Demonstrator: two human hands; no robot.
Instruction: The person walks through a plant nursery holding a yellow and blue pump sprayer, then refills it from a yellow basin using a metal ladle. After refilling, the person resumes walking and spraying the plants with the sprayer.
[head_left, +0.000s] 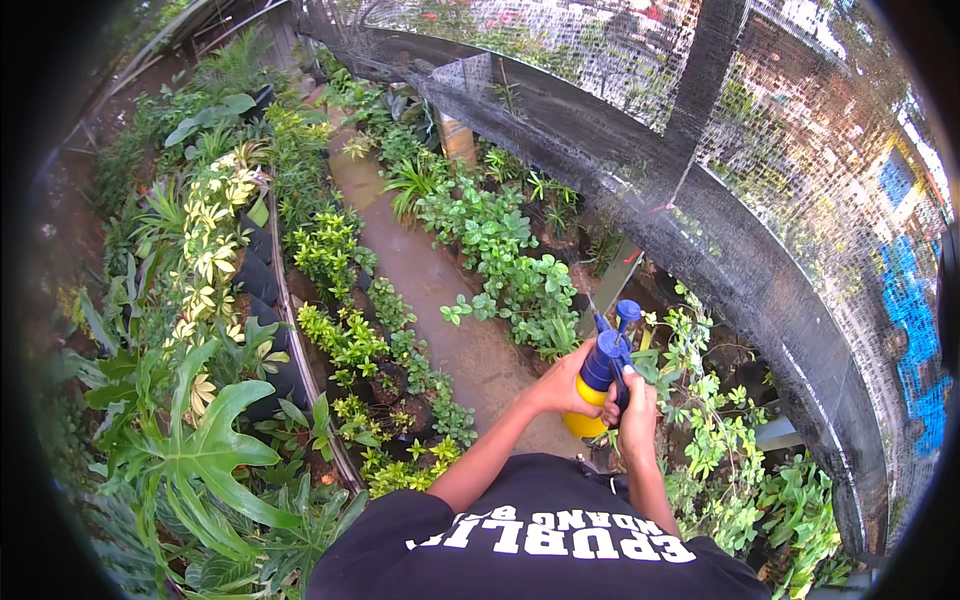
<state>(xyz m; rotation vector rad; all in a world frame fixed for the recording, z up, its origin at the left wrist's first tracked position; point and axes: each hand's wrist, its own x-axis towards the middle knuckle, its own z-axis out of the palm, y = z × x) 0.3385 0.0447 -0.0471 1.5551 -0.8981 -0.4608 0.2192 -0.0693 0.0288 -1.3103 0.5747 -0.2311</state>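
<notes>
A hand-pump pressure sprayer (584, 421) with a yellow bottle and a blue pump head is held upright in front of my body. My left hand (559, 388) wraps around the upper part of the yellow bottle, just below the blue collar. My right hand (634, 405) is closed around the sprayer's blue handle, with the thumb near its top. The blue nozzle points away from me, towards leafy green plants (517, 277) beside the path. The lower end of the bottle is partly hidden by my hands and forearms.
A wet, narrow path (412, 277) runs ahead between rows of potted plants. Black shade netting (765, 277) with dark beams curves along the right. Vines (709, 420) hang close to my right arm. A long rail (294, 330) edges the left bed, where a large lobed-leaf plant (202, 450) spreads.
</notes>
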